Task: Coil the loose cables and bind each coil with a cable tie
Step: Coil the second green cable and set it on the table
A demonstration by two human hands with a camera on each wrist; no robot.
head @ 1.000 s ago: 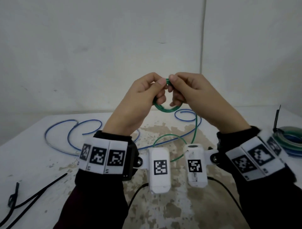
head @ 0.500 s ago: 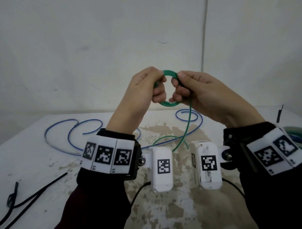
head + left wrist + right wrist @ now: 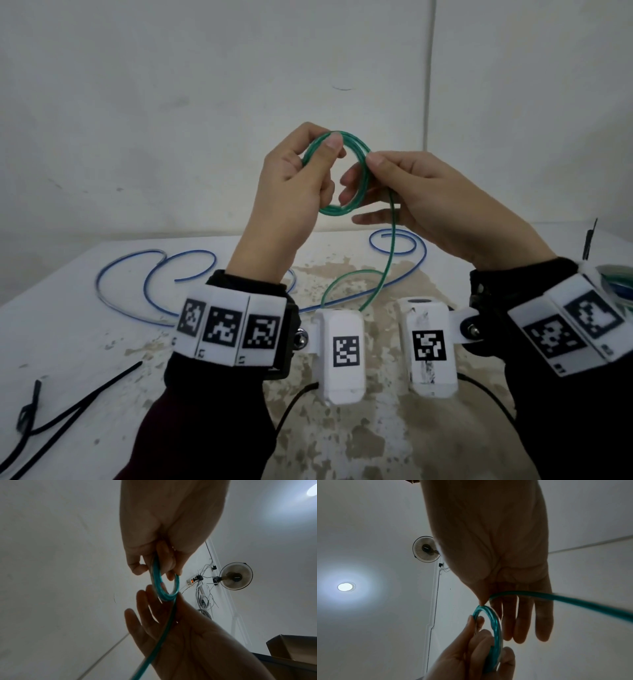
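**Winding the green cable, one turn at a time**

Nearest to me, on the counter (image 3: 78,342), the black cable ties (image 3: 68,407) are lying at my lower left; I am counting at least two thin strips there, though they overlap and I cannot tell the exact number. Above the counter I am holding both hands up in front of me. My left hand (image 3: 291,192) is pinching the green coil (image 3: 342,174) between thumb and curled fingers at its upper left edge, keeping the loops stacked. My right hand (image 3: 428,202) is pinching the coil's right edge between thumb and forefinger, while its other fingers (image 3: 518,622) are lying straight and slightly spread behind the ring. The coil is standing nearly upright between the two hands, its opening facing me. The relation that matters: the loose tail (image 3: 390,253) is dropping straight down from my right pinch, then curving back over the counter toward my left wrist, so the right hand is the nearer one to feed the next turn, I judge. One green cable is being coiled. Farther back, the blue cable (image 3: 144,284) is lying loose in curls; I am reading it as one, though possibly two. At the far right edge a finished coil (image 3: 616,284) is partly showing
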